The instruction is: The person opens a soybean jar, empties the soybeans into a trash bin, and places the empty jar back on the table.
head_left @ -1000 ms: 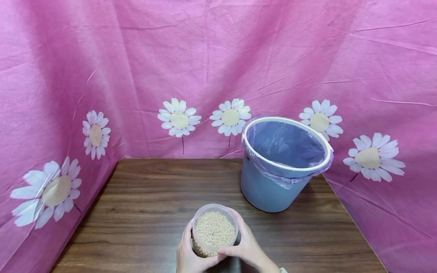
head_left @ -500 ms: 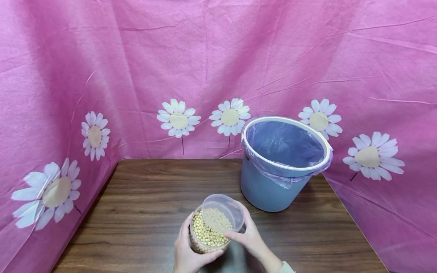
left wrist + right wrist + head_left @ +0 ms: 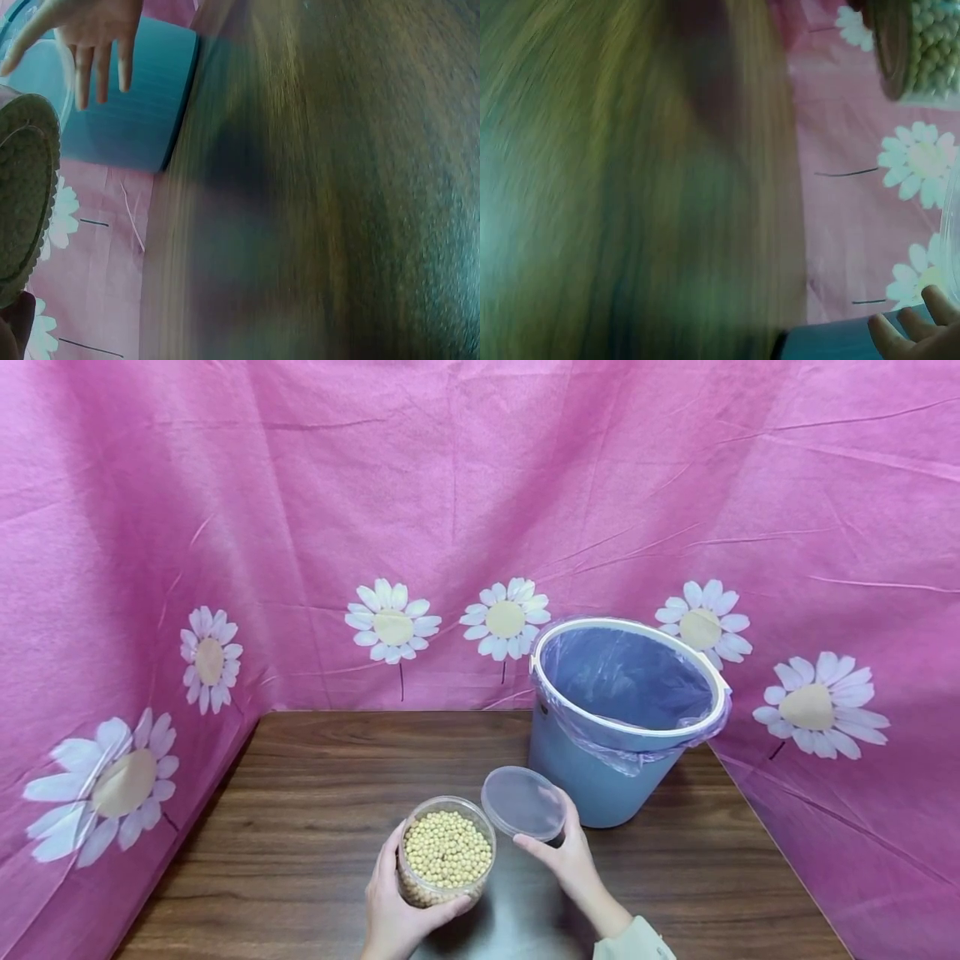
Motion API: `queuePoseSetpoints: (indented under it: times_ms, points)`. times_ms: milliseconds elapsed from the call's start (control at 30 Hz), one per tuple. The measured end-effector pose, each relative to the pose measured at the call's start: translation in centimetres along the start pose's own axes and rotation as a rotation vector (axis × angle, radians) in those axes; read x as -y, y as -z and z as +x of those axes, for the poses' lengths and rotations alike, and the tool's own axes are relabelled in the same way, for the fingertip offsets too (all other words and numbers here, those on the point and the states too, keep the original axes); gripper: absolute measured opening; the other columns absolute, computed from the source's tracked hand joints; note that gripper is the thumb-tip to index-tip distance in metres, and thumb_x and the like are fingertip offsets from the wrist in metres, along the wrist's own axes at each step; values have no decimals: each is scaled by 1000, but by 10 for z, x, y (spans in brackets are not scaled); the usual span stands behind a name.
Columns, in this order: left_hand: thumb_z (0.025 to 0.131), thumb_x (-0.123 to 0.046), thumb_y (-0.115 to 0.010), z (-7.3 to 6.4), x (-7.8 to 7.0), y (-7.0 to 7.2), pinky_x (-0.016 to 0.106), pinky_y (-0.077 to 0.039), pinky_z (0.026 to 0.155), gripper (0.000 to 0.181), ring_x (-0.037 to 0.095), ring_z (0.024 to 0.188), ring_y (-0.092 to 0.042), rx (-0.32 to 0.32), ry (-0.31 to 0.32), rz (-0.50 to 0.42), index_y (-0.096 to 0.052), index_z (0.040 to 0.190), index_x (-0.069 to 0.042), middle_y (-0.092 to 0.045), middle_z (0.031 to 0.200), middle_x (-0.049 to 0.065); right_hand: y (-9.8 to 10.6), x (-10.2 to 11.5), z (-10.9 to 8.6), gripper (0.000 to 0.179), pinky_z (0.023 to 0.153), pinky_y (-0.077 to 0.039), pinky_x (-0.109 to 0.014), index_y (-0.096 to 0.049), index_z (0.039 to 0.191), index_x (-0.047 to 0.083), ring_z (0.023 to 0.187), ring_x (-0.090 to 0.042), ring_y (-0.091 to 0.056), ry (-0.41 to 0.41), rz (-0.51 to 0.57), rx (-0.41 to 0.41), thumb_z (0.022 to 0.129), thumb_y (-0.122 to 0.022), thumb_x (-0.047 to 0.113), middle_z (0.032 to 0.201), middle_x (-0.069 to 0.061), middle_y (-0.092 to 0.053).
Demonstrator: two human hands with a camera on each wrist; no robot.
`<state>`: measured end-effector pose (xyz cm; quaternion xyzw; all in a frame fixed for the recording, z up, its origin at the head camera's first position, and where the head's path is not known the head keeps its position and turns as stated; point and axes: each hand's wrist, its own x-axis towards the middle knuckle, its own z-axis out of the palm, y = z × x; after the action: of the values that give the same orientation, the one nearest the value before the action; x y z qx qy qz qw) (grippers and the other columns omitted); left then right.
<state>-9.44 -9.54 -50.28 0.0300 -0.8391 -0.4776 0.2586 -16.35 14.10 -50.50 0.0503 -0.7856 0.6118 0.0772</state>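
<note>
In the head view my left hand (image 3: 397, 906) grips a clear round plastic jar (image 3: 480, 881) from its left and near side, raised above the table. Pale yellow dried soybeans (image 3: 448, 850) fill the jar, whose top is uncovered. My right hand (image 3: 573, 864) pinches the translucent round lid (image 3: 523, 802) by its right edge, beside the jar and apart from it. The left wrist view catches the jar's underside (image 3: 26, 187) at the left, with the right hand (image 3: 101, 30) beyond. In the right wrist view, fingers (image 3: 915, 334) show at the lower right and the jar (image 3: 934, 52) at the top.
A blue bucket (image 3: 585, 777) with a white rim and a purple plastic liner stands at the back right, close behind the lid. Beneath lies a dark wood-grain table (image 3: 315, 827). Pink cloth (image 3: 420, 510) with white daisies encloses its back and sides.
The lid has come off the jar and moved right and away from me in the right hand. The left hand has shifted slightly left with the jar, and the soybeans are now uncovered.
</note>
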Motion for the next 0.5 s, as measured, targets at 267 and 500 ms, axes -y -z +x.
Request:
queuePoseSetpoints:
  times_ms: [267, 500]
  points:
    - [38, -40, -100, 5, 0, 4, 22, -44, 94, 119, 10, 117, -56, 15, 9, 1, -48, 144, -26, -60, 135, 1, 0, -17, 8, 91, 107, -39, -48, -39, 144, 6, 130, -27, -48, -59, -165, 5, 71, -88, 27, 140, -12, -54]
    - [40, -35, -100, 7, -1, 5, 17, -39, 96, 116, 2, 119, -52, 17, 59, -63, -48, 143, -28, -59, 137, -2, -6, -30, 9, 98, 105, -42, -47, -36, 145, 3, 130, -31, -49, -124, -242, 61, 69, -89, 38, 142, -16, -52]
